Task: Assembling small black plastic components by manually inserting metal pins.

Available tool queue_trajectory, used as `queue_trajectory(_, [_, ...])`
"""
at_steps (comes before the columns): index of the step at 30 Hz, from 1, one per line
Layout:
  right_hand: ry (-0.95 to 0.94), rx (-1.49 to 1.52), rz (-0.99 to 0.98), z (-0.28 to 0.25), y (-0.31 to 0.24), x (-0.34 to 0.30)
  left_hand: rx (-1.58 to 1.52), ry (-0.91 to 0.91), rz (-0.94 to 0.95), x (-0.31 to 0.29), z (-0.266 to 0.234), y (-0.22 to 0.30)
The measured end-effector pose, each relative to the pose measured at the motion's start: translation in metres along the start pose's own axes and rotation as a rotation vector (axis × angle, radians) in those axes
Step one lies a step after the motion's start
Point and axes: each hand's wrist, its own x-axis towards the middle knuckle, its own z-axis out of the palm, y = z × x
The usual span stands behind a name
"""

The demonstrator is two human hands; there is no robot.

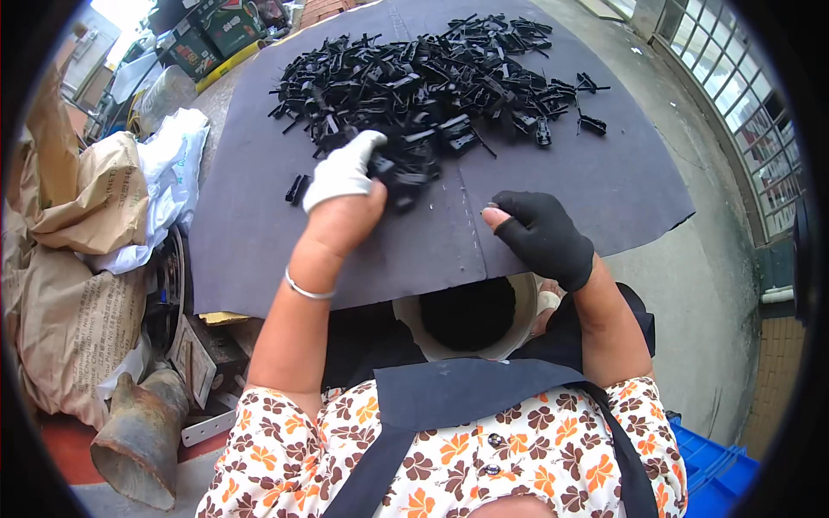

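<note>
A large heap of small black plastic parts (414, 73) lies on the far half of a dark grey covered table. My left hand (341, 177), in a white glove that leaves the thumb bare, is at the heap's near edge. Its fingers curl against a cluster of black parts (406, 168), blurred by motion. Nearer the front edge and to the right is my right hand (548, 237), in a black glove with a bare thumb tip. Its fingers are bent in toward the thumb; whatever they may hold is too small to make out.
Under the table's front edge stands a pale round bucket (410, 324) with a dark inside. Brown paper sacks (78, 319) and a white plastic bag (177, 164) crowd the left side. A rusty pipe piece (138, 440) lies below them. A blue crate (712, 470) is at lower right.
</note>
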Motion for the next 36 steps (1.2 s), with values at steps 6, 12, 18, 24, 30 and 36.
queue_trajectory(6, [0.253, -0.222, -0.222, 0.015, 0.007, 0.007, 0.006, 0.034, 0.162, -0.025, 0.01, 0.027])
queue_trajectory(12, [0.272, -0.542, -0.183, 0.029, 0.006, 0.022, 0.002, 0.075, 0.179, -0.028, 0.0, 0.021])
queue_trajectory(18, [0.202, -0.552, -0.099, 0.018, 0.014, 0.023, 0.208, 0.116, 0.163, -0.023, -0.033, 0.03])
queue_trajectory(24, [0.068, 0.027, -0.074, 0.016, -0.019, 0.002, -0.614, -0.004, 0.128, -0.05, -0.027, 0.052])
queue_trajectory(30, [-0.021, 0.168, -0.165, 0.026, -0.024, -0.005, -1.076, -0.086, -0.295, -0.066, -0.005, 0.064])
queue_trajectory(36, [0.237, -0.013, -0.435, 0.039, -0.035, -0.009, -1.116, -0.101, -0.22, -0.066, 0.004, 0.067])
